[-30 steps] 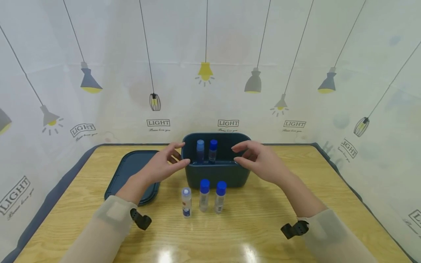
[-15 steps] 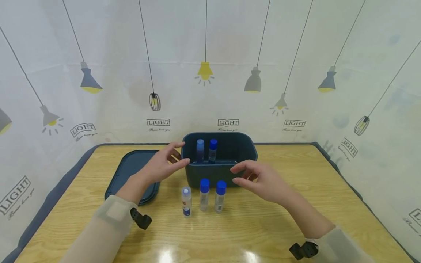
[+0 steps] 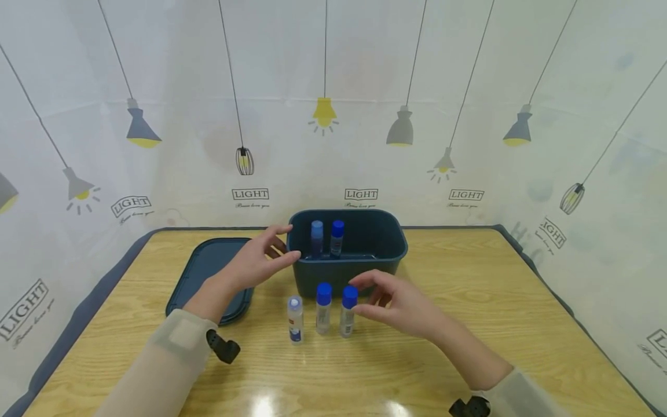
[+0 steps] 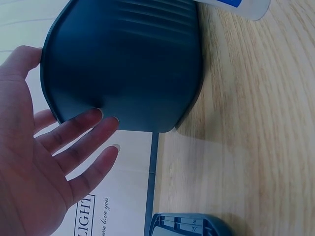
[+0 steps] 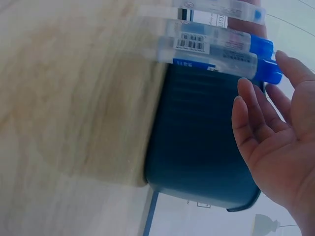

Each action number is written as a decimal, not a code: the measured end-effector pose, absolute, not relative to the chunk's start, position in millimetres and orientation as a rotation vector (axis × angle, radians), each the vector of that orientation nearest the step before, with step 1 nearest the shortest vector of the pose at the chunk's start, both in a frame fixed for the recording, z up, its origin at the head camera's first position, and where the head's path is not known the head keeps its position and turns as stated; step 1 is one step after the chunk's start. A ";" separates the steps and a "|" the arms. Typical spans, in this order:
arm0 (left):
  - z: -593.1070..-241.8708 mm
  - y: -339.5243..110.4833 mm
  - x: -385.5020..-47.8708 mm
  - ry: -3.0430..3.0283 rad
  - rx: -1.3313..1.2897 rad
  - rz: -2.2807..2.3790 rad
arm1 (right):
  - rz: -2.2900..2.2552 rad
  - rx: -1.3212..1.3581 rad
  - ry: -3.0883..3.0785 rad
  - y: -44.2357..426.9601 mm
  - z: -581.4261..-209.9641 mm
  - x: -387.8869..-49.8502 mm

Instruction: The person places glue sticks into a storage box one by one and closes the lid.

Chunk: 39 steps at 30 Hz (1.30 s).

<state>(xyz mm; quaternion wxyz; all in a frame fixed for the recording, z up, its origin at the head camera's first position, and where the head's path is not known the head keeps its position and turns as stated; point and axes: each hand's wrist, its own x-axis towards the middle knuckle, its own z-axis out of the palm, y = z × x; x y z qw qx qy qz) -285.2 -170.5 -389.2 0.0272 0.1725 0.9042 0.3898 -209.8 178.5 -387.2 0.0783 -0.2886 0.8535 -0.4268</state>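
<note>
The right hand (image 3: 398, 306), spread, has moved left to the right tube (image 3: 347, 318), seemingly graspable now; the left hand (image 3: 257, 259) stays spread at the bin (image 3: 339, 273).

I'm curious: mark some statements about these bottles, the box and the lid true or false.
Three bottles stand on the table in front of the box. True.
Four bottles show inside the box. False: two bottles do.
The lid covers the box. False: the lid lies on the table, left of the box.
All front bottles have blue caps. False: the leftmost bottle has a pale top.
Both bottles in the box stand upright. True.
</note>
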 end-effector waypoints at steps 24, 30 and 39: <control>-387.4 -170.8 -284.5 2.783 0.547 1.214 | -1.309 -0.835 2.563 166.9 -407.7 -208.0; -388.5 -170.4 -284.8 2.770 0.538 1.227 | -1.308 -0.833 2.574 168.4 -407.4 -206.4; -390.3 -171.5 -285.7 2.780 0.550 1.222 | -1.373 -0.924 2.601 176.9 -395.7 -202.5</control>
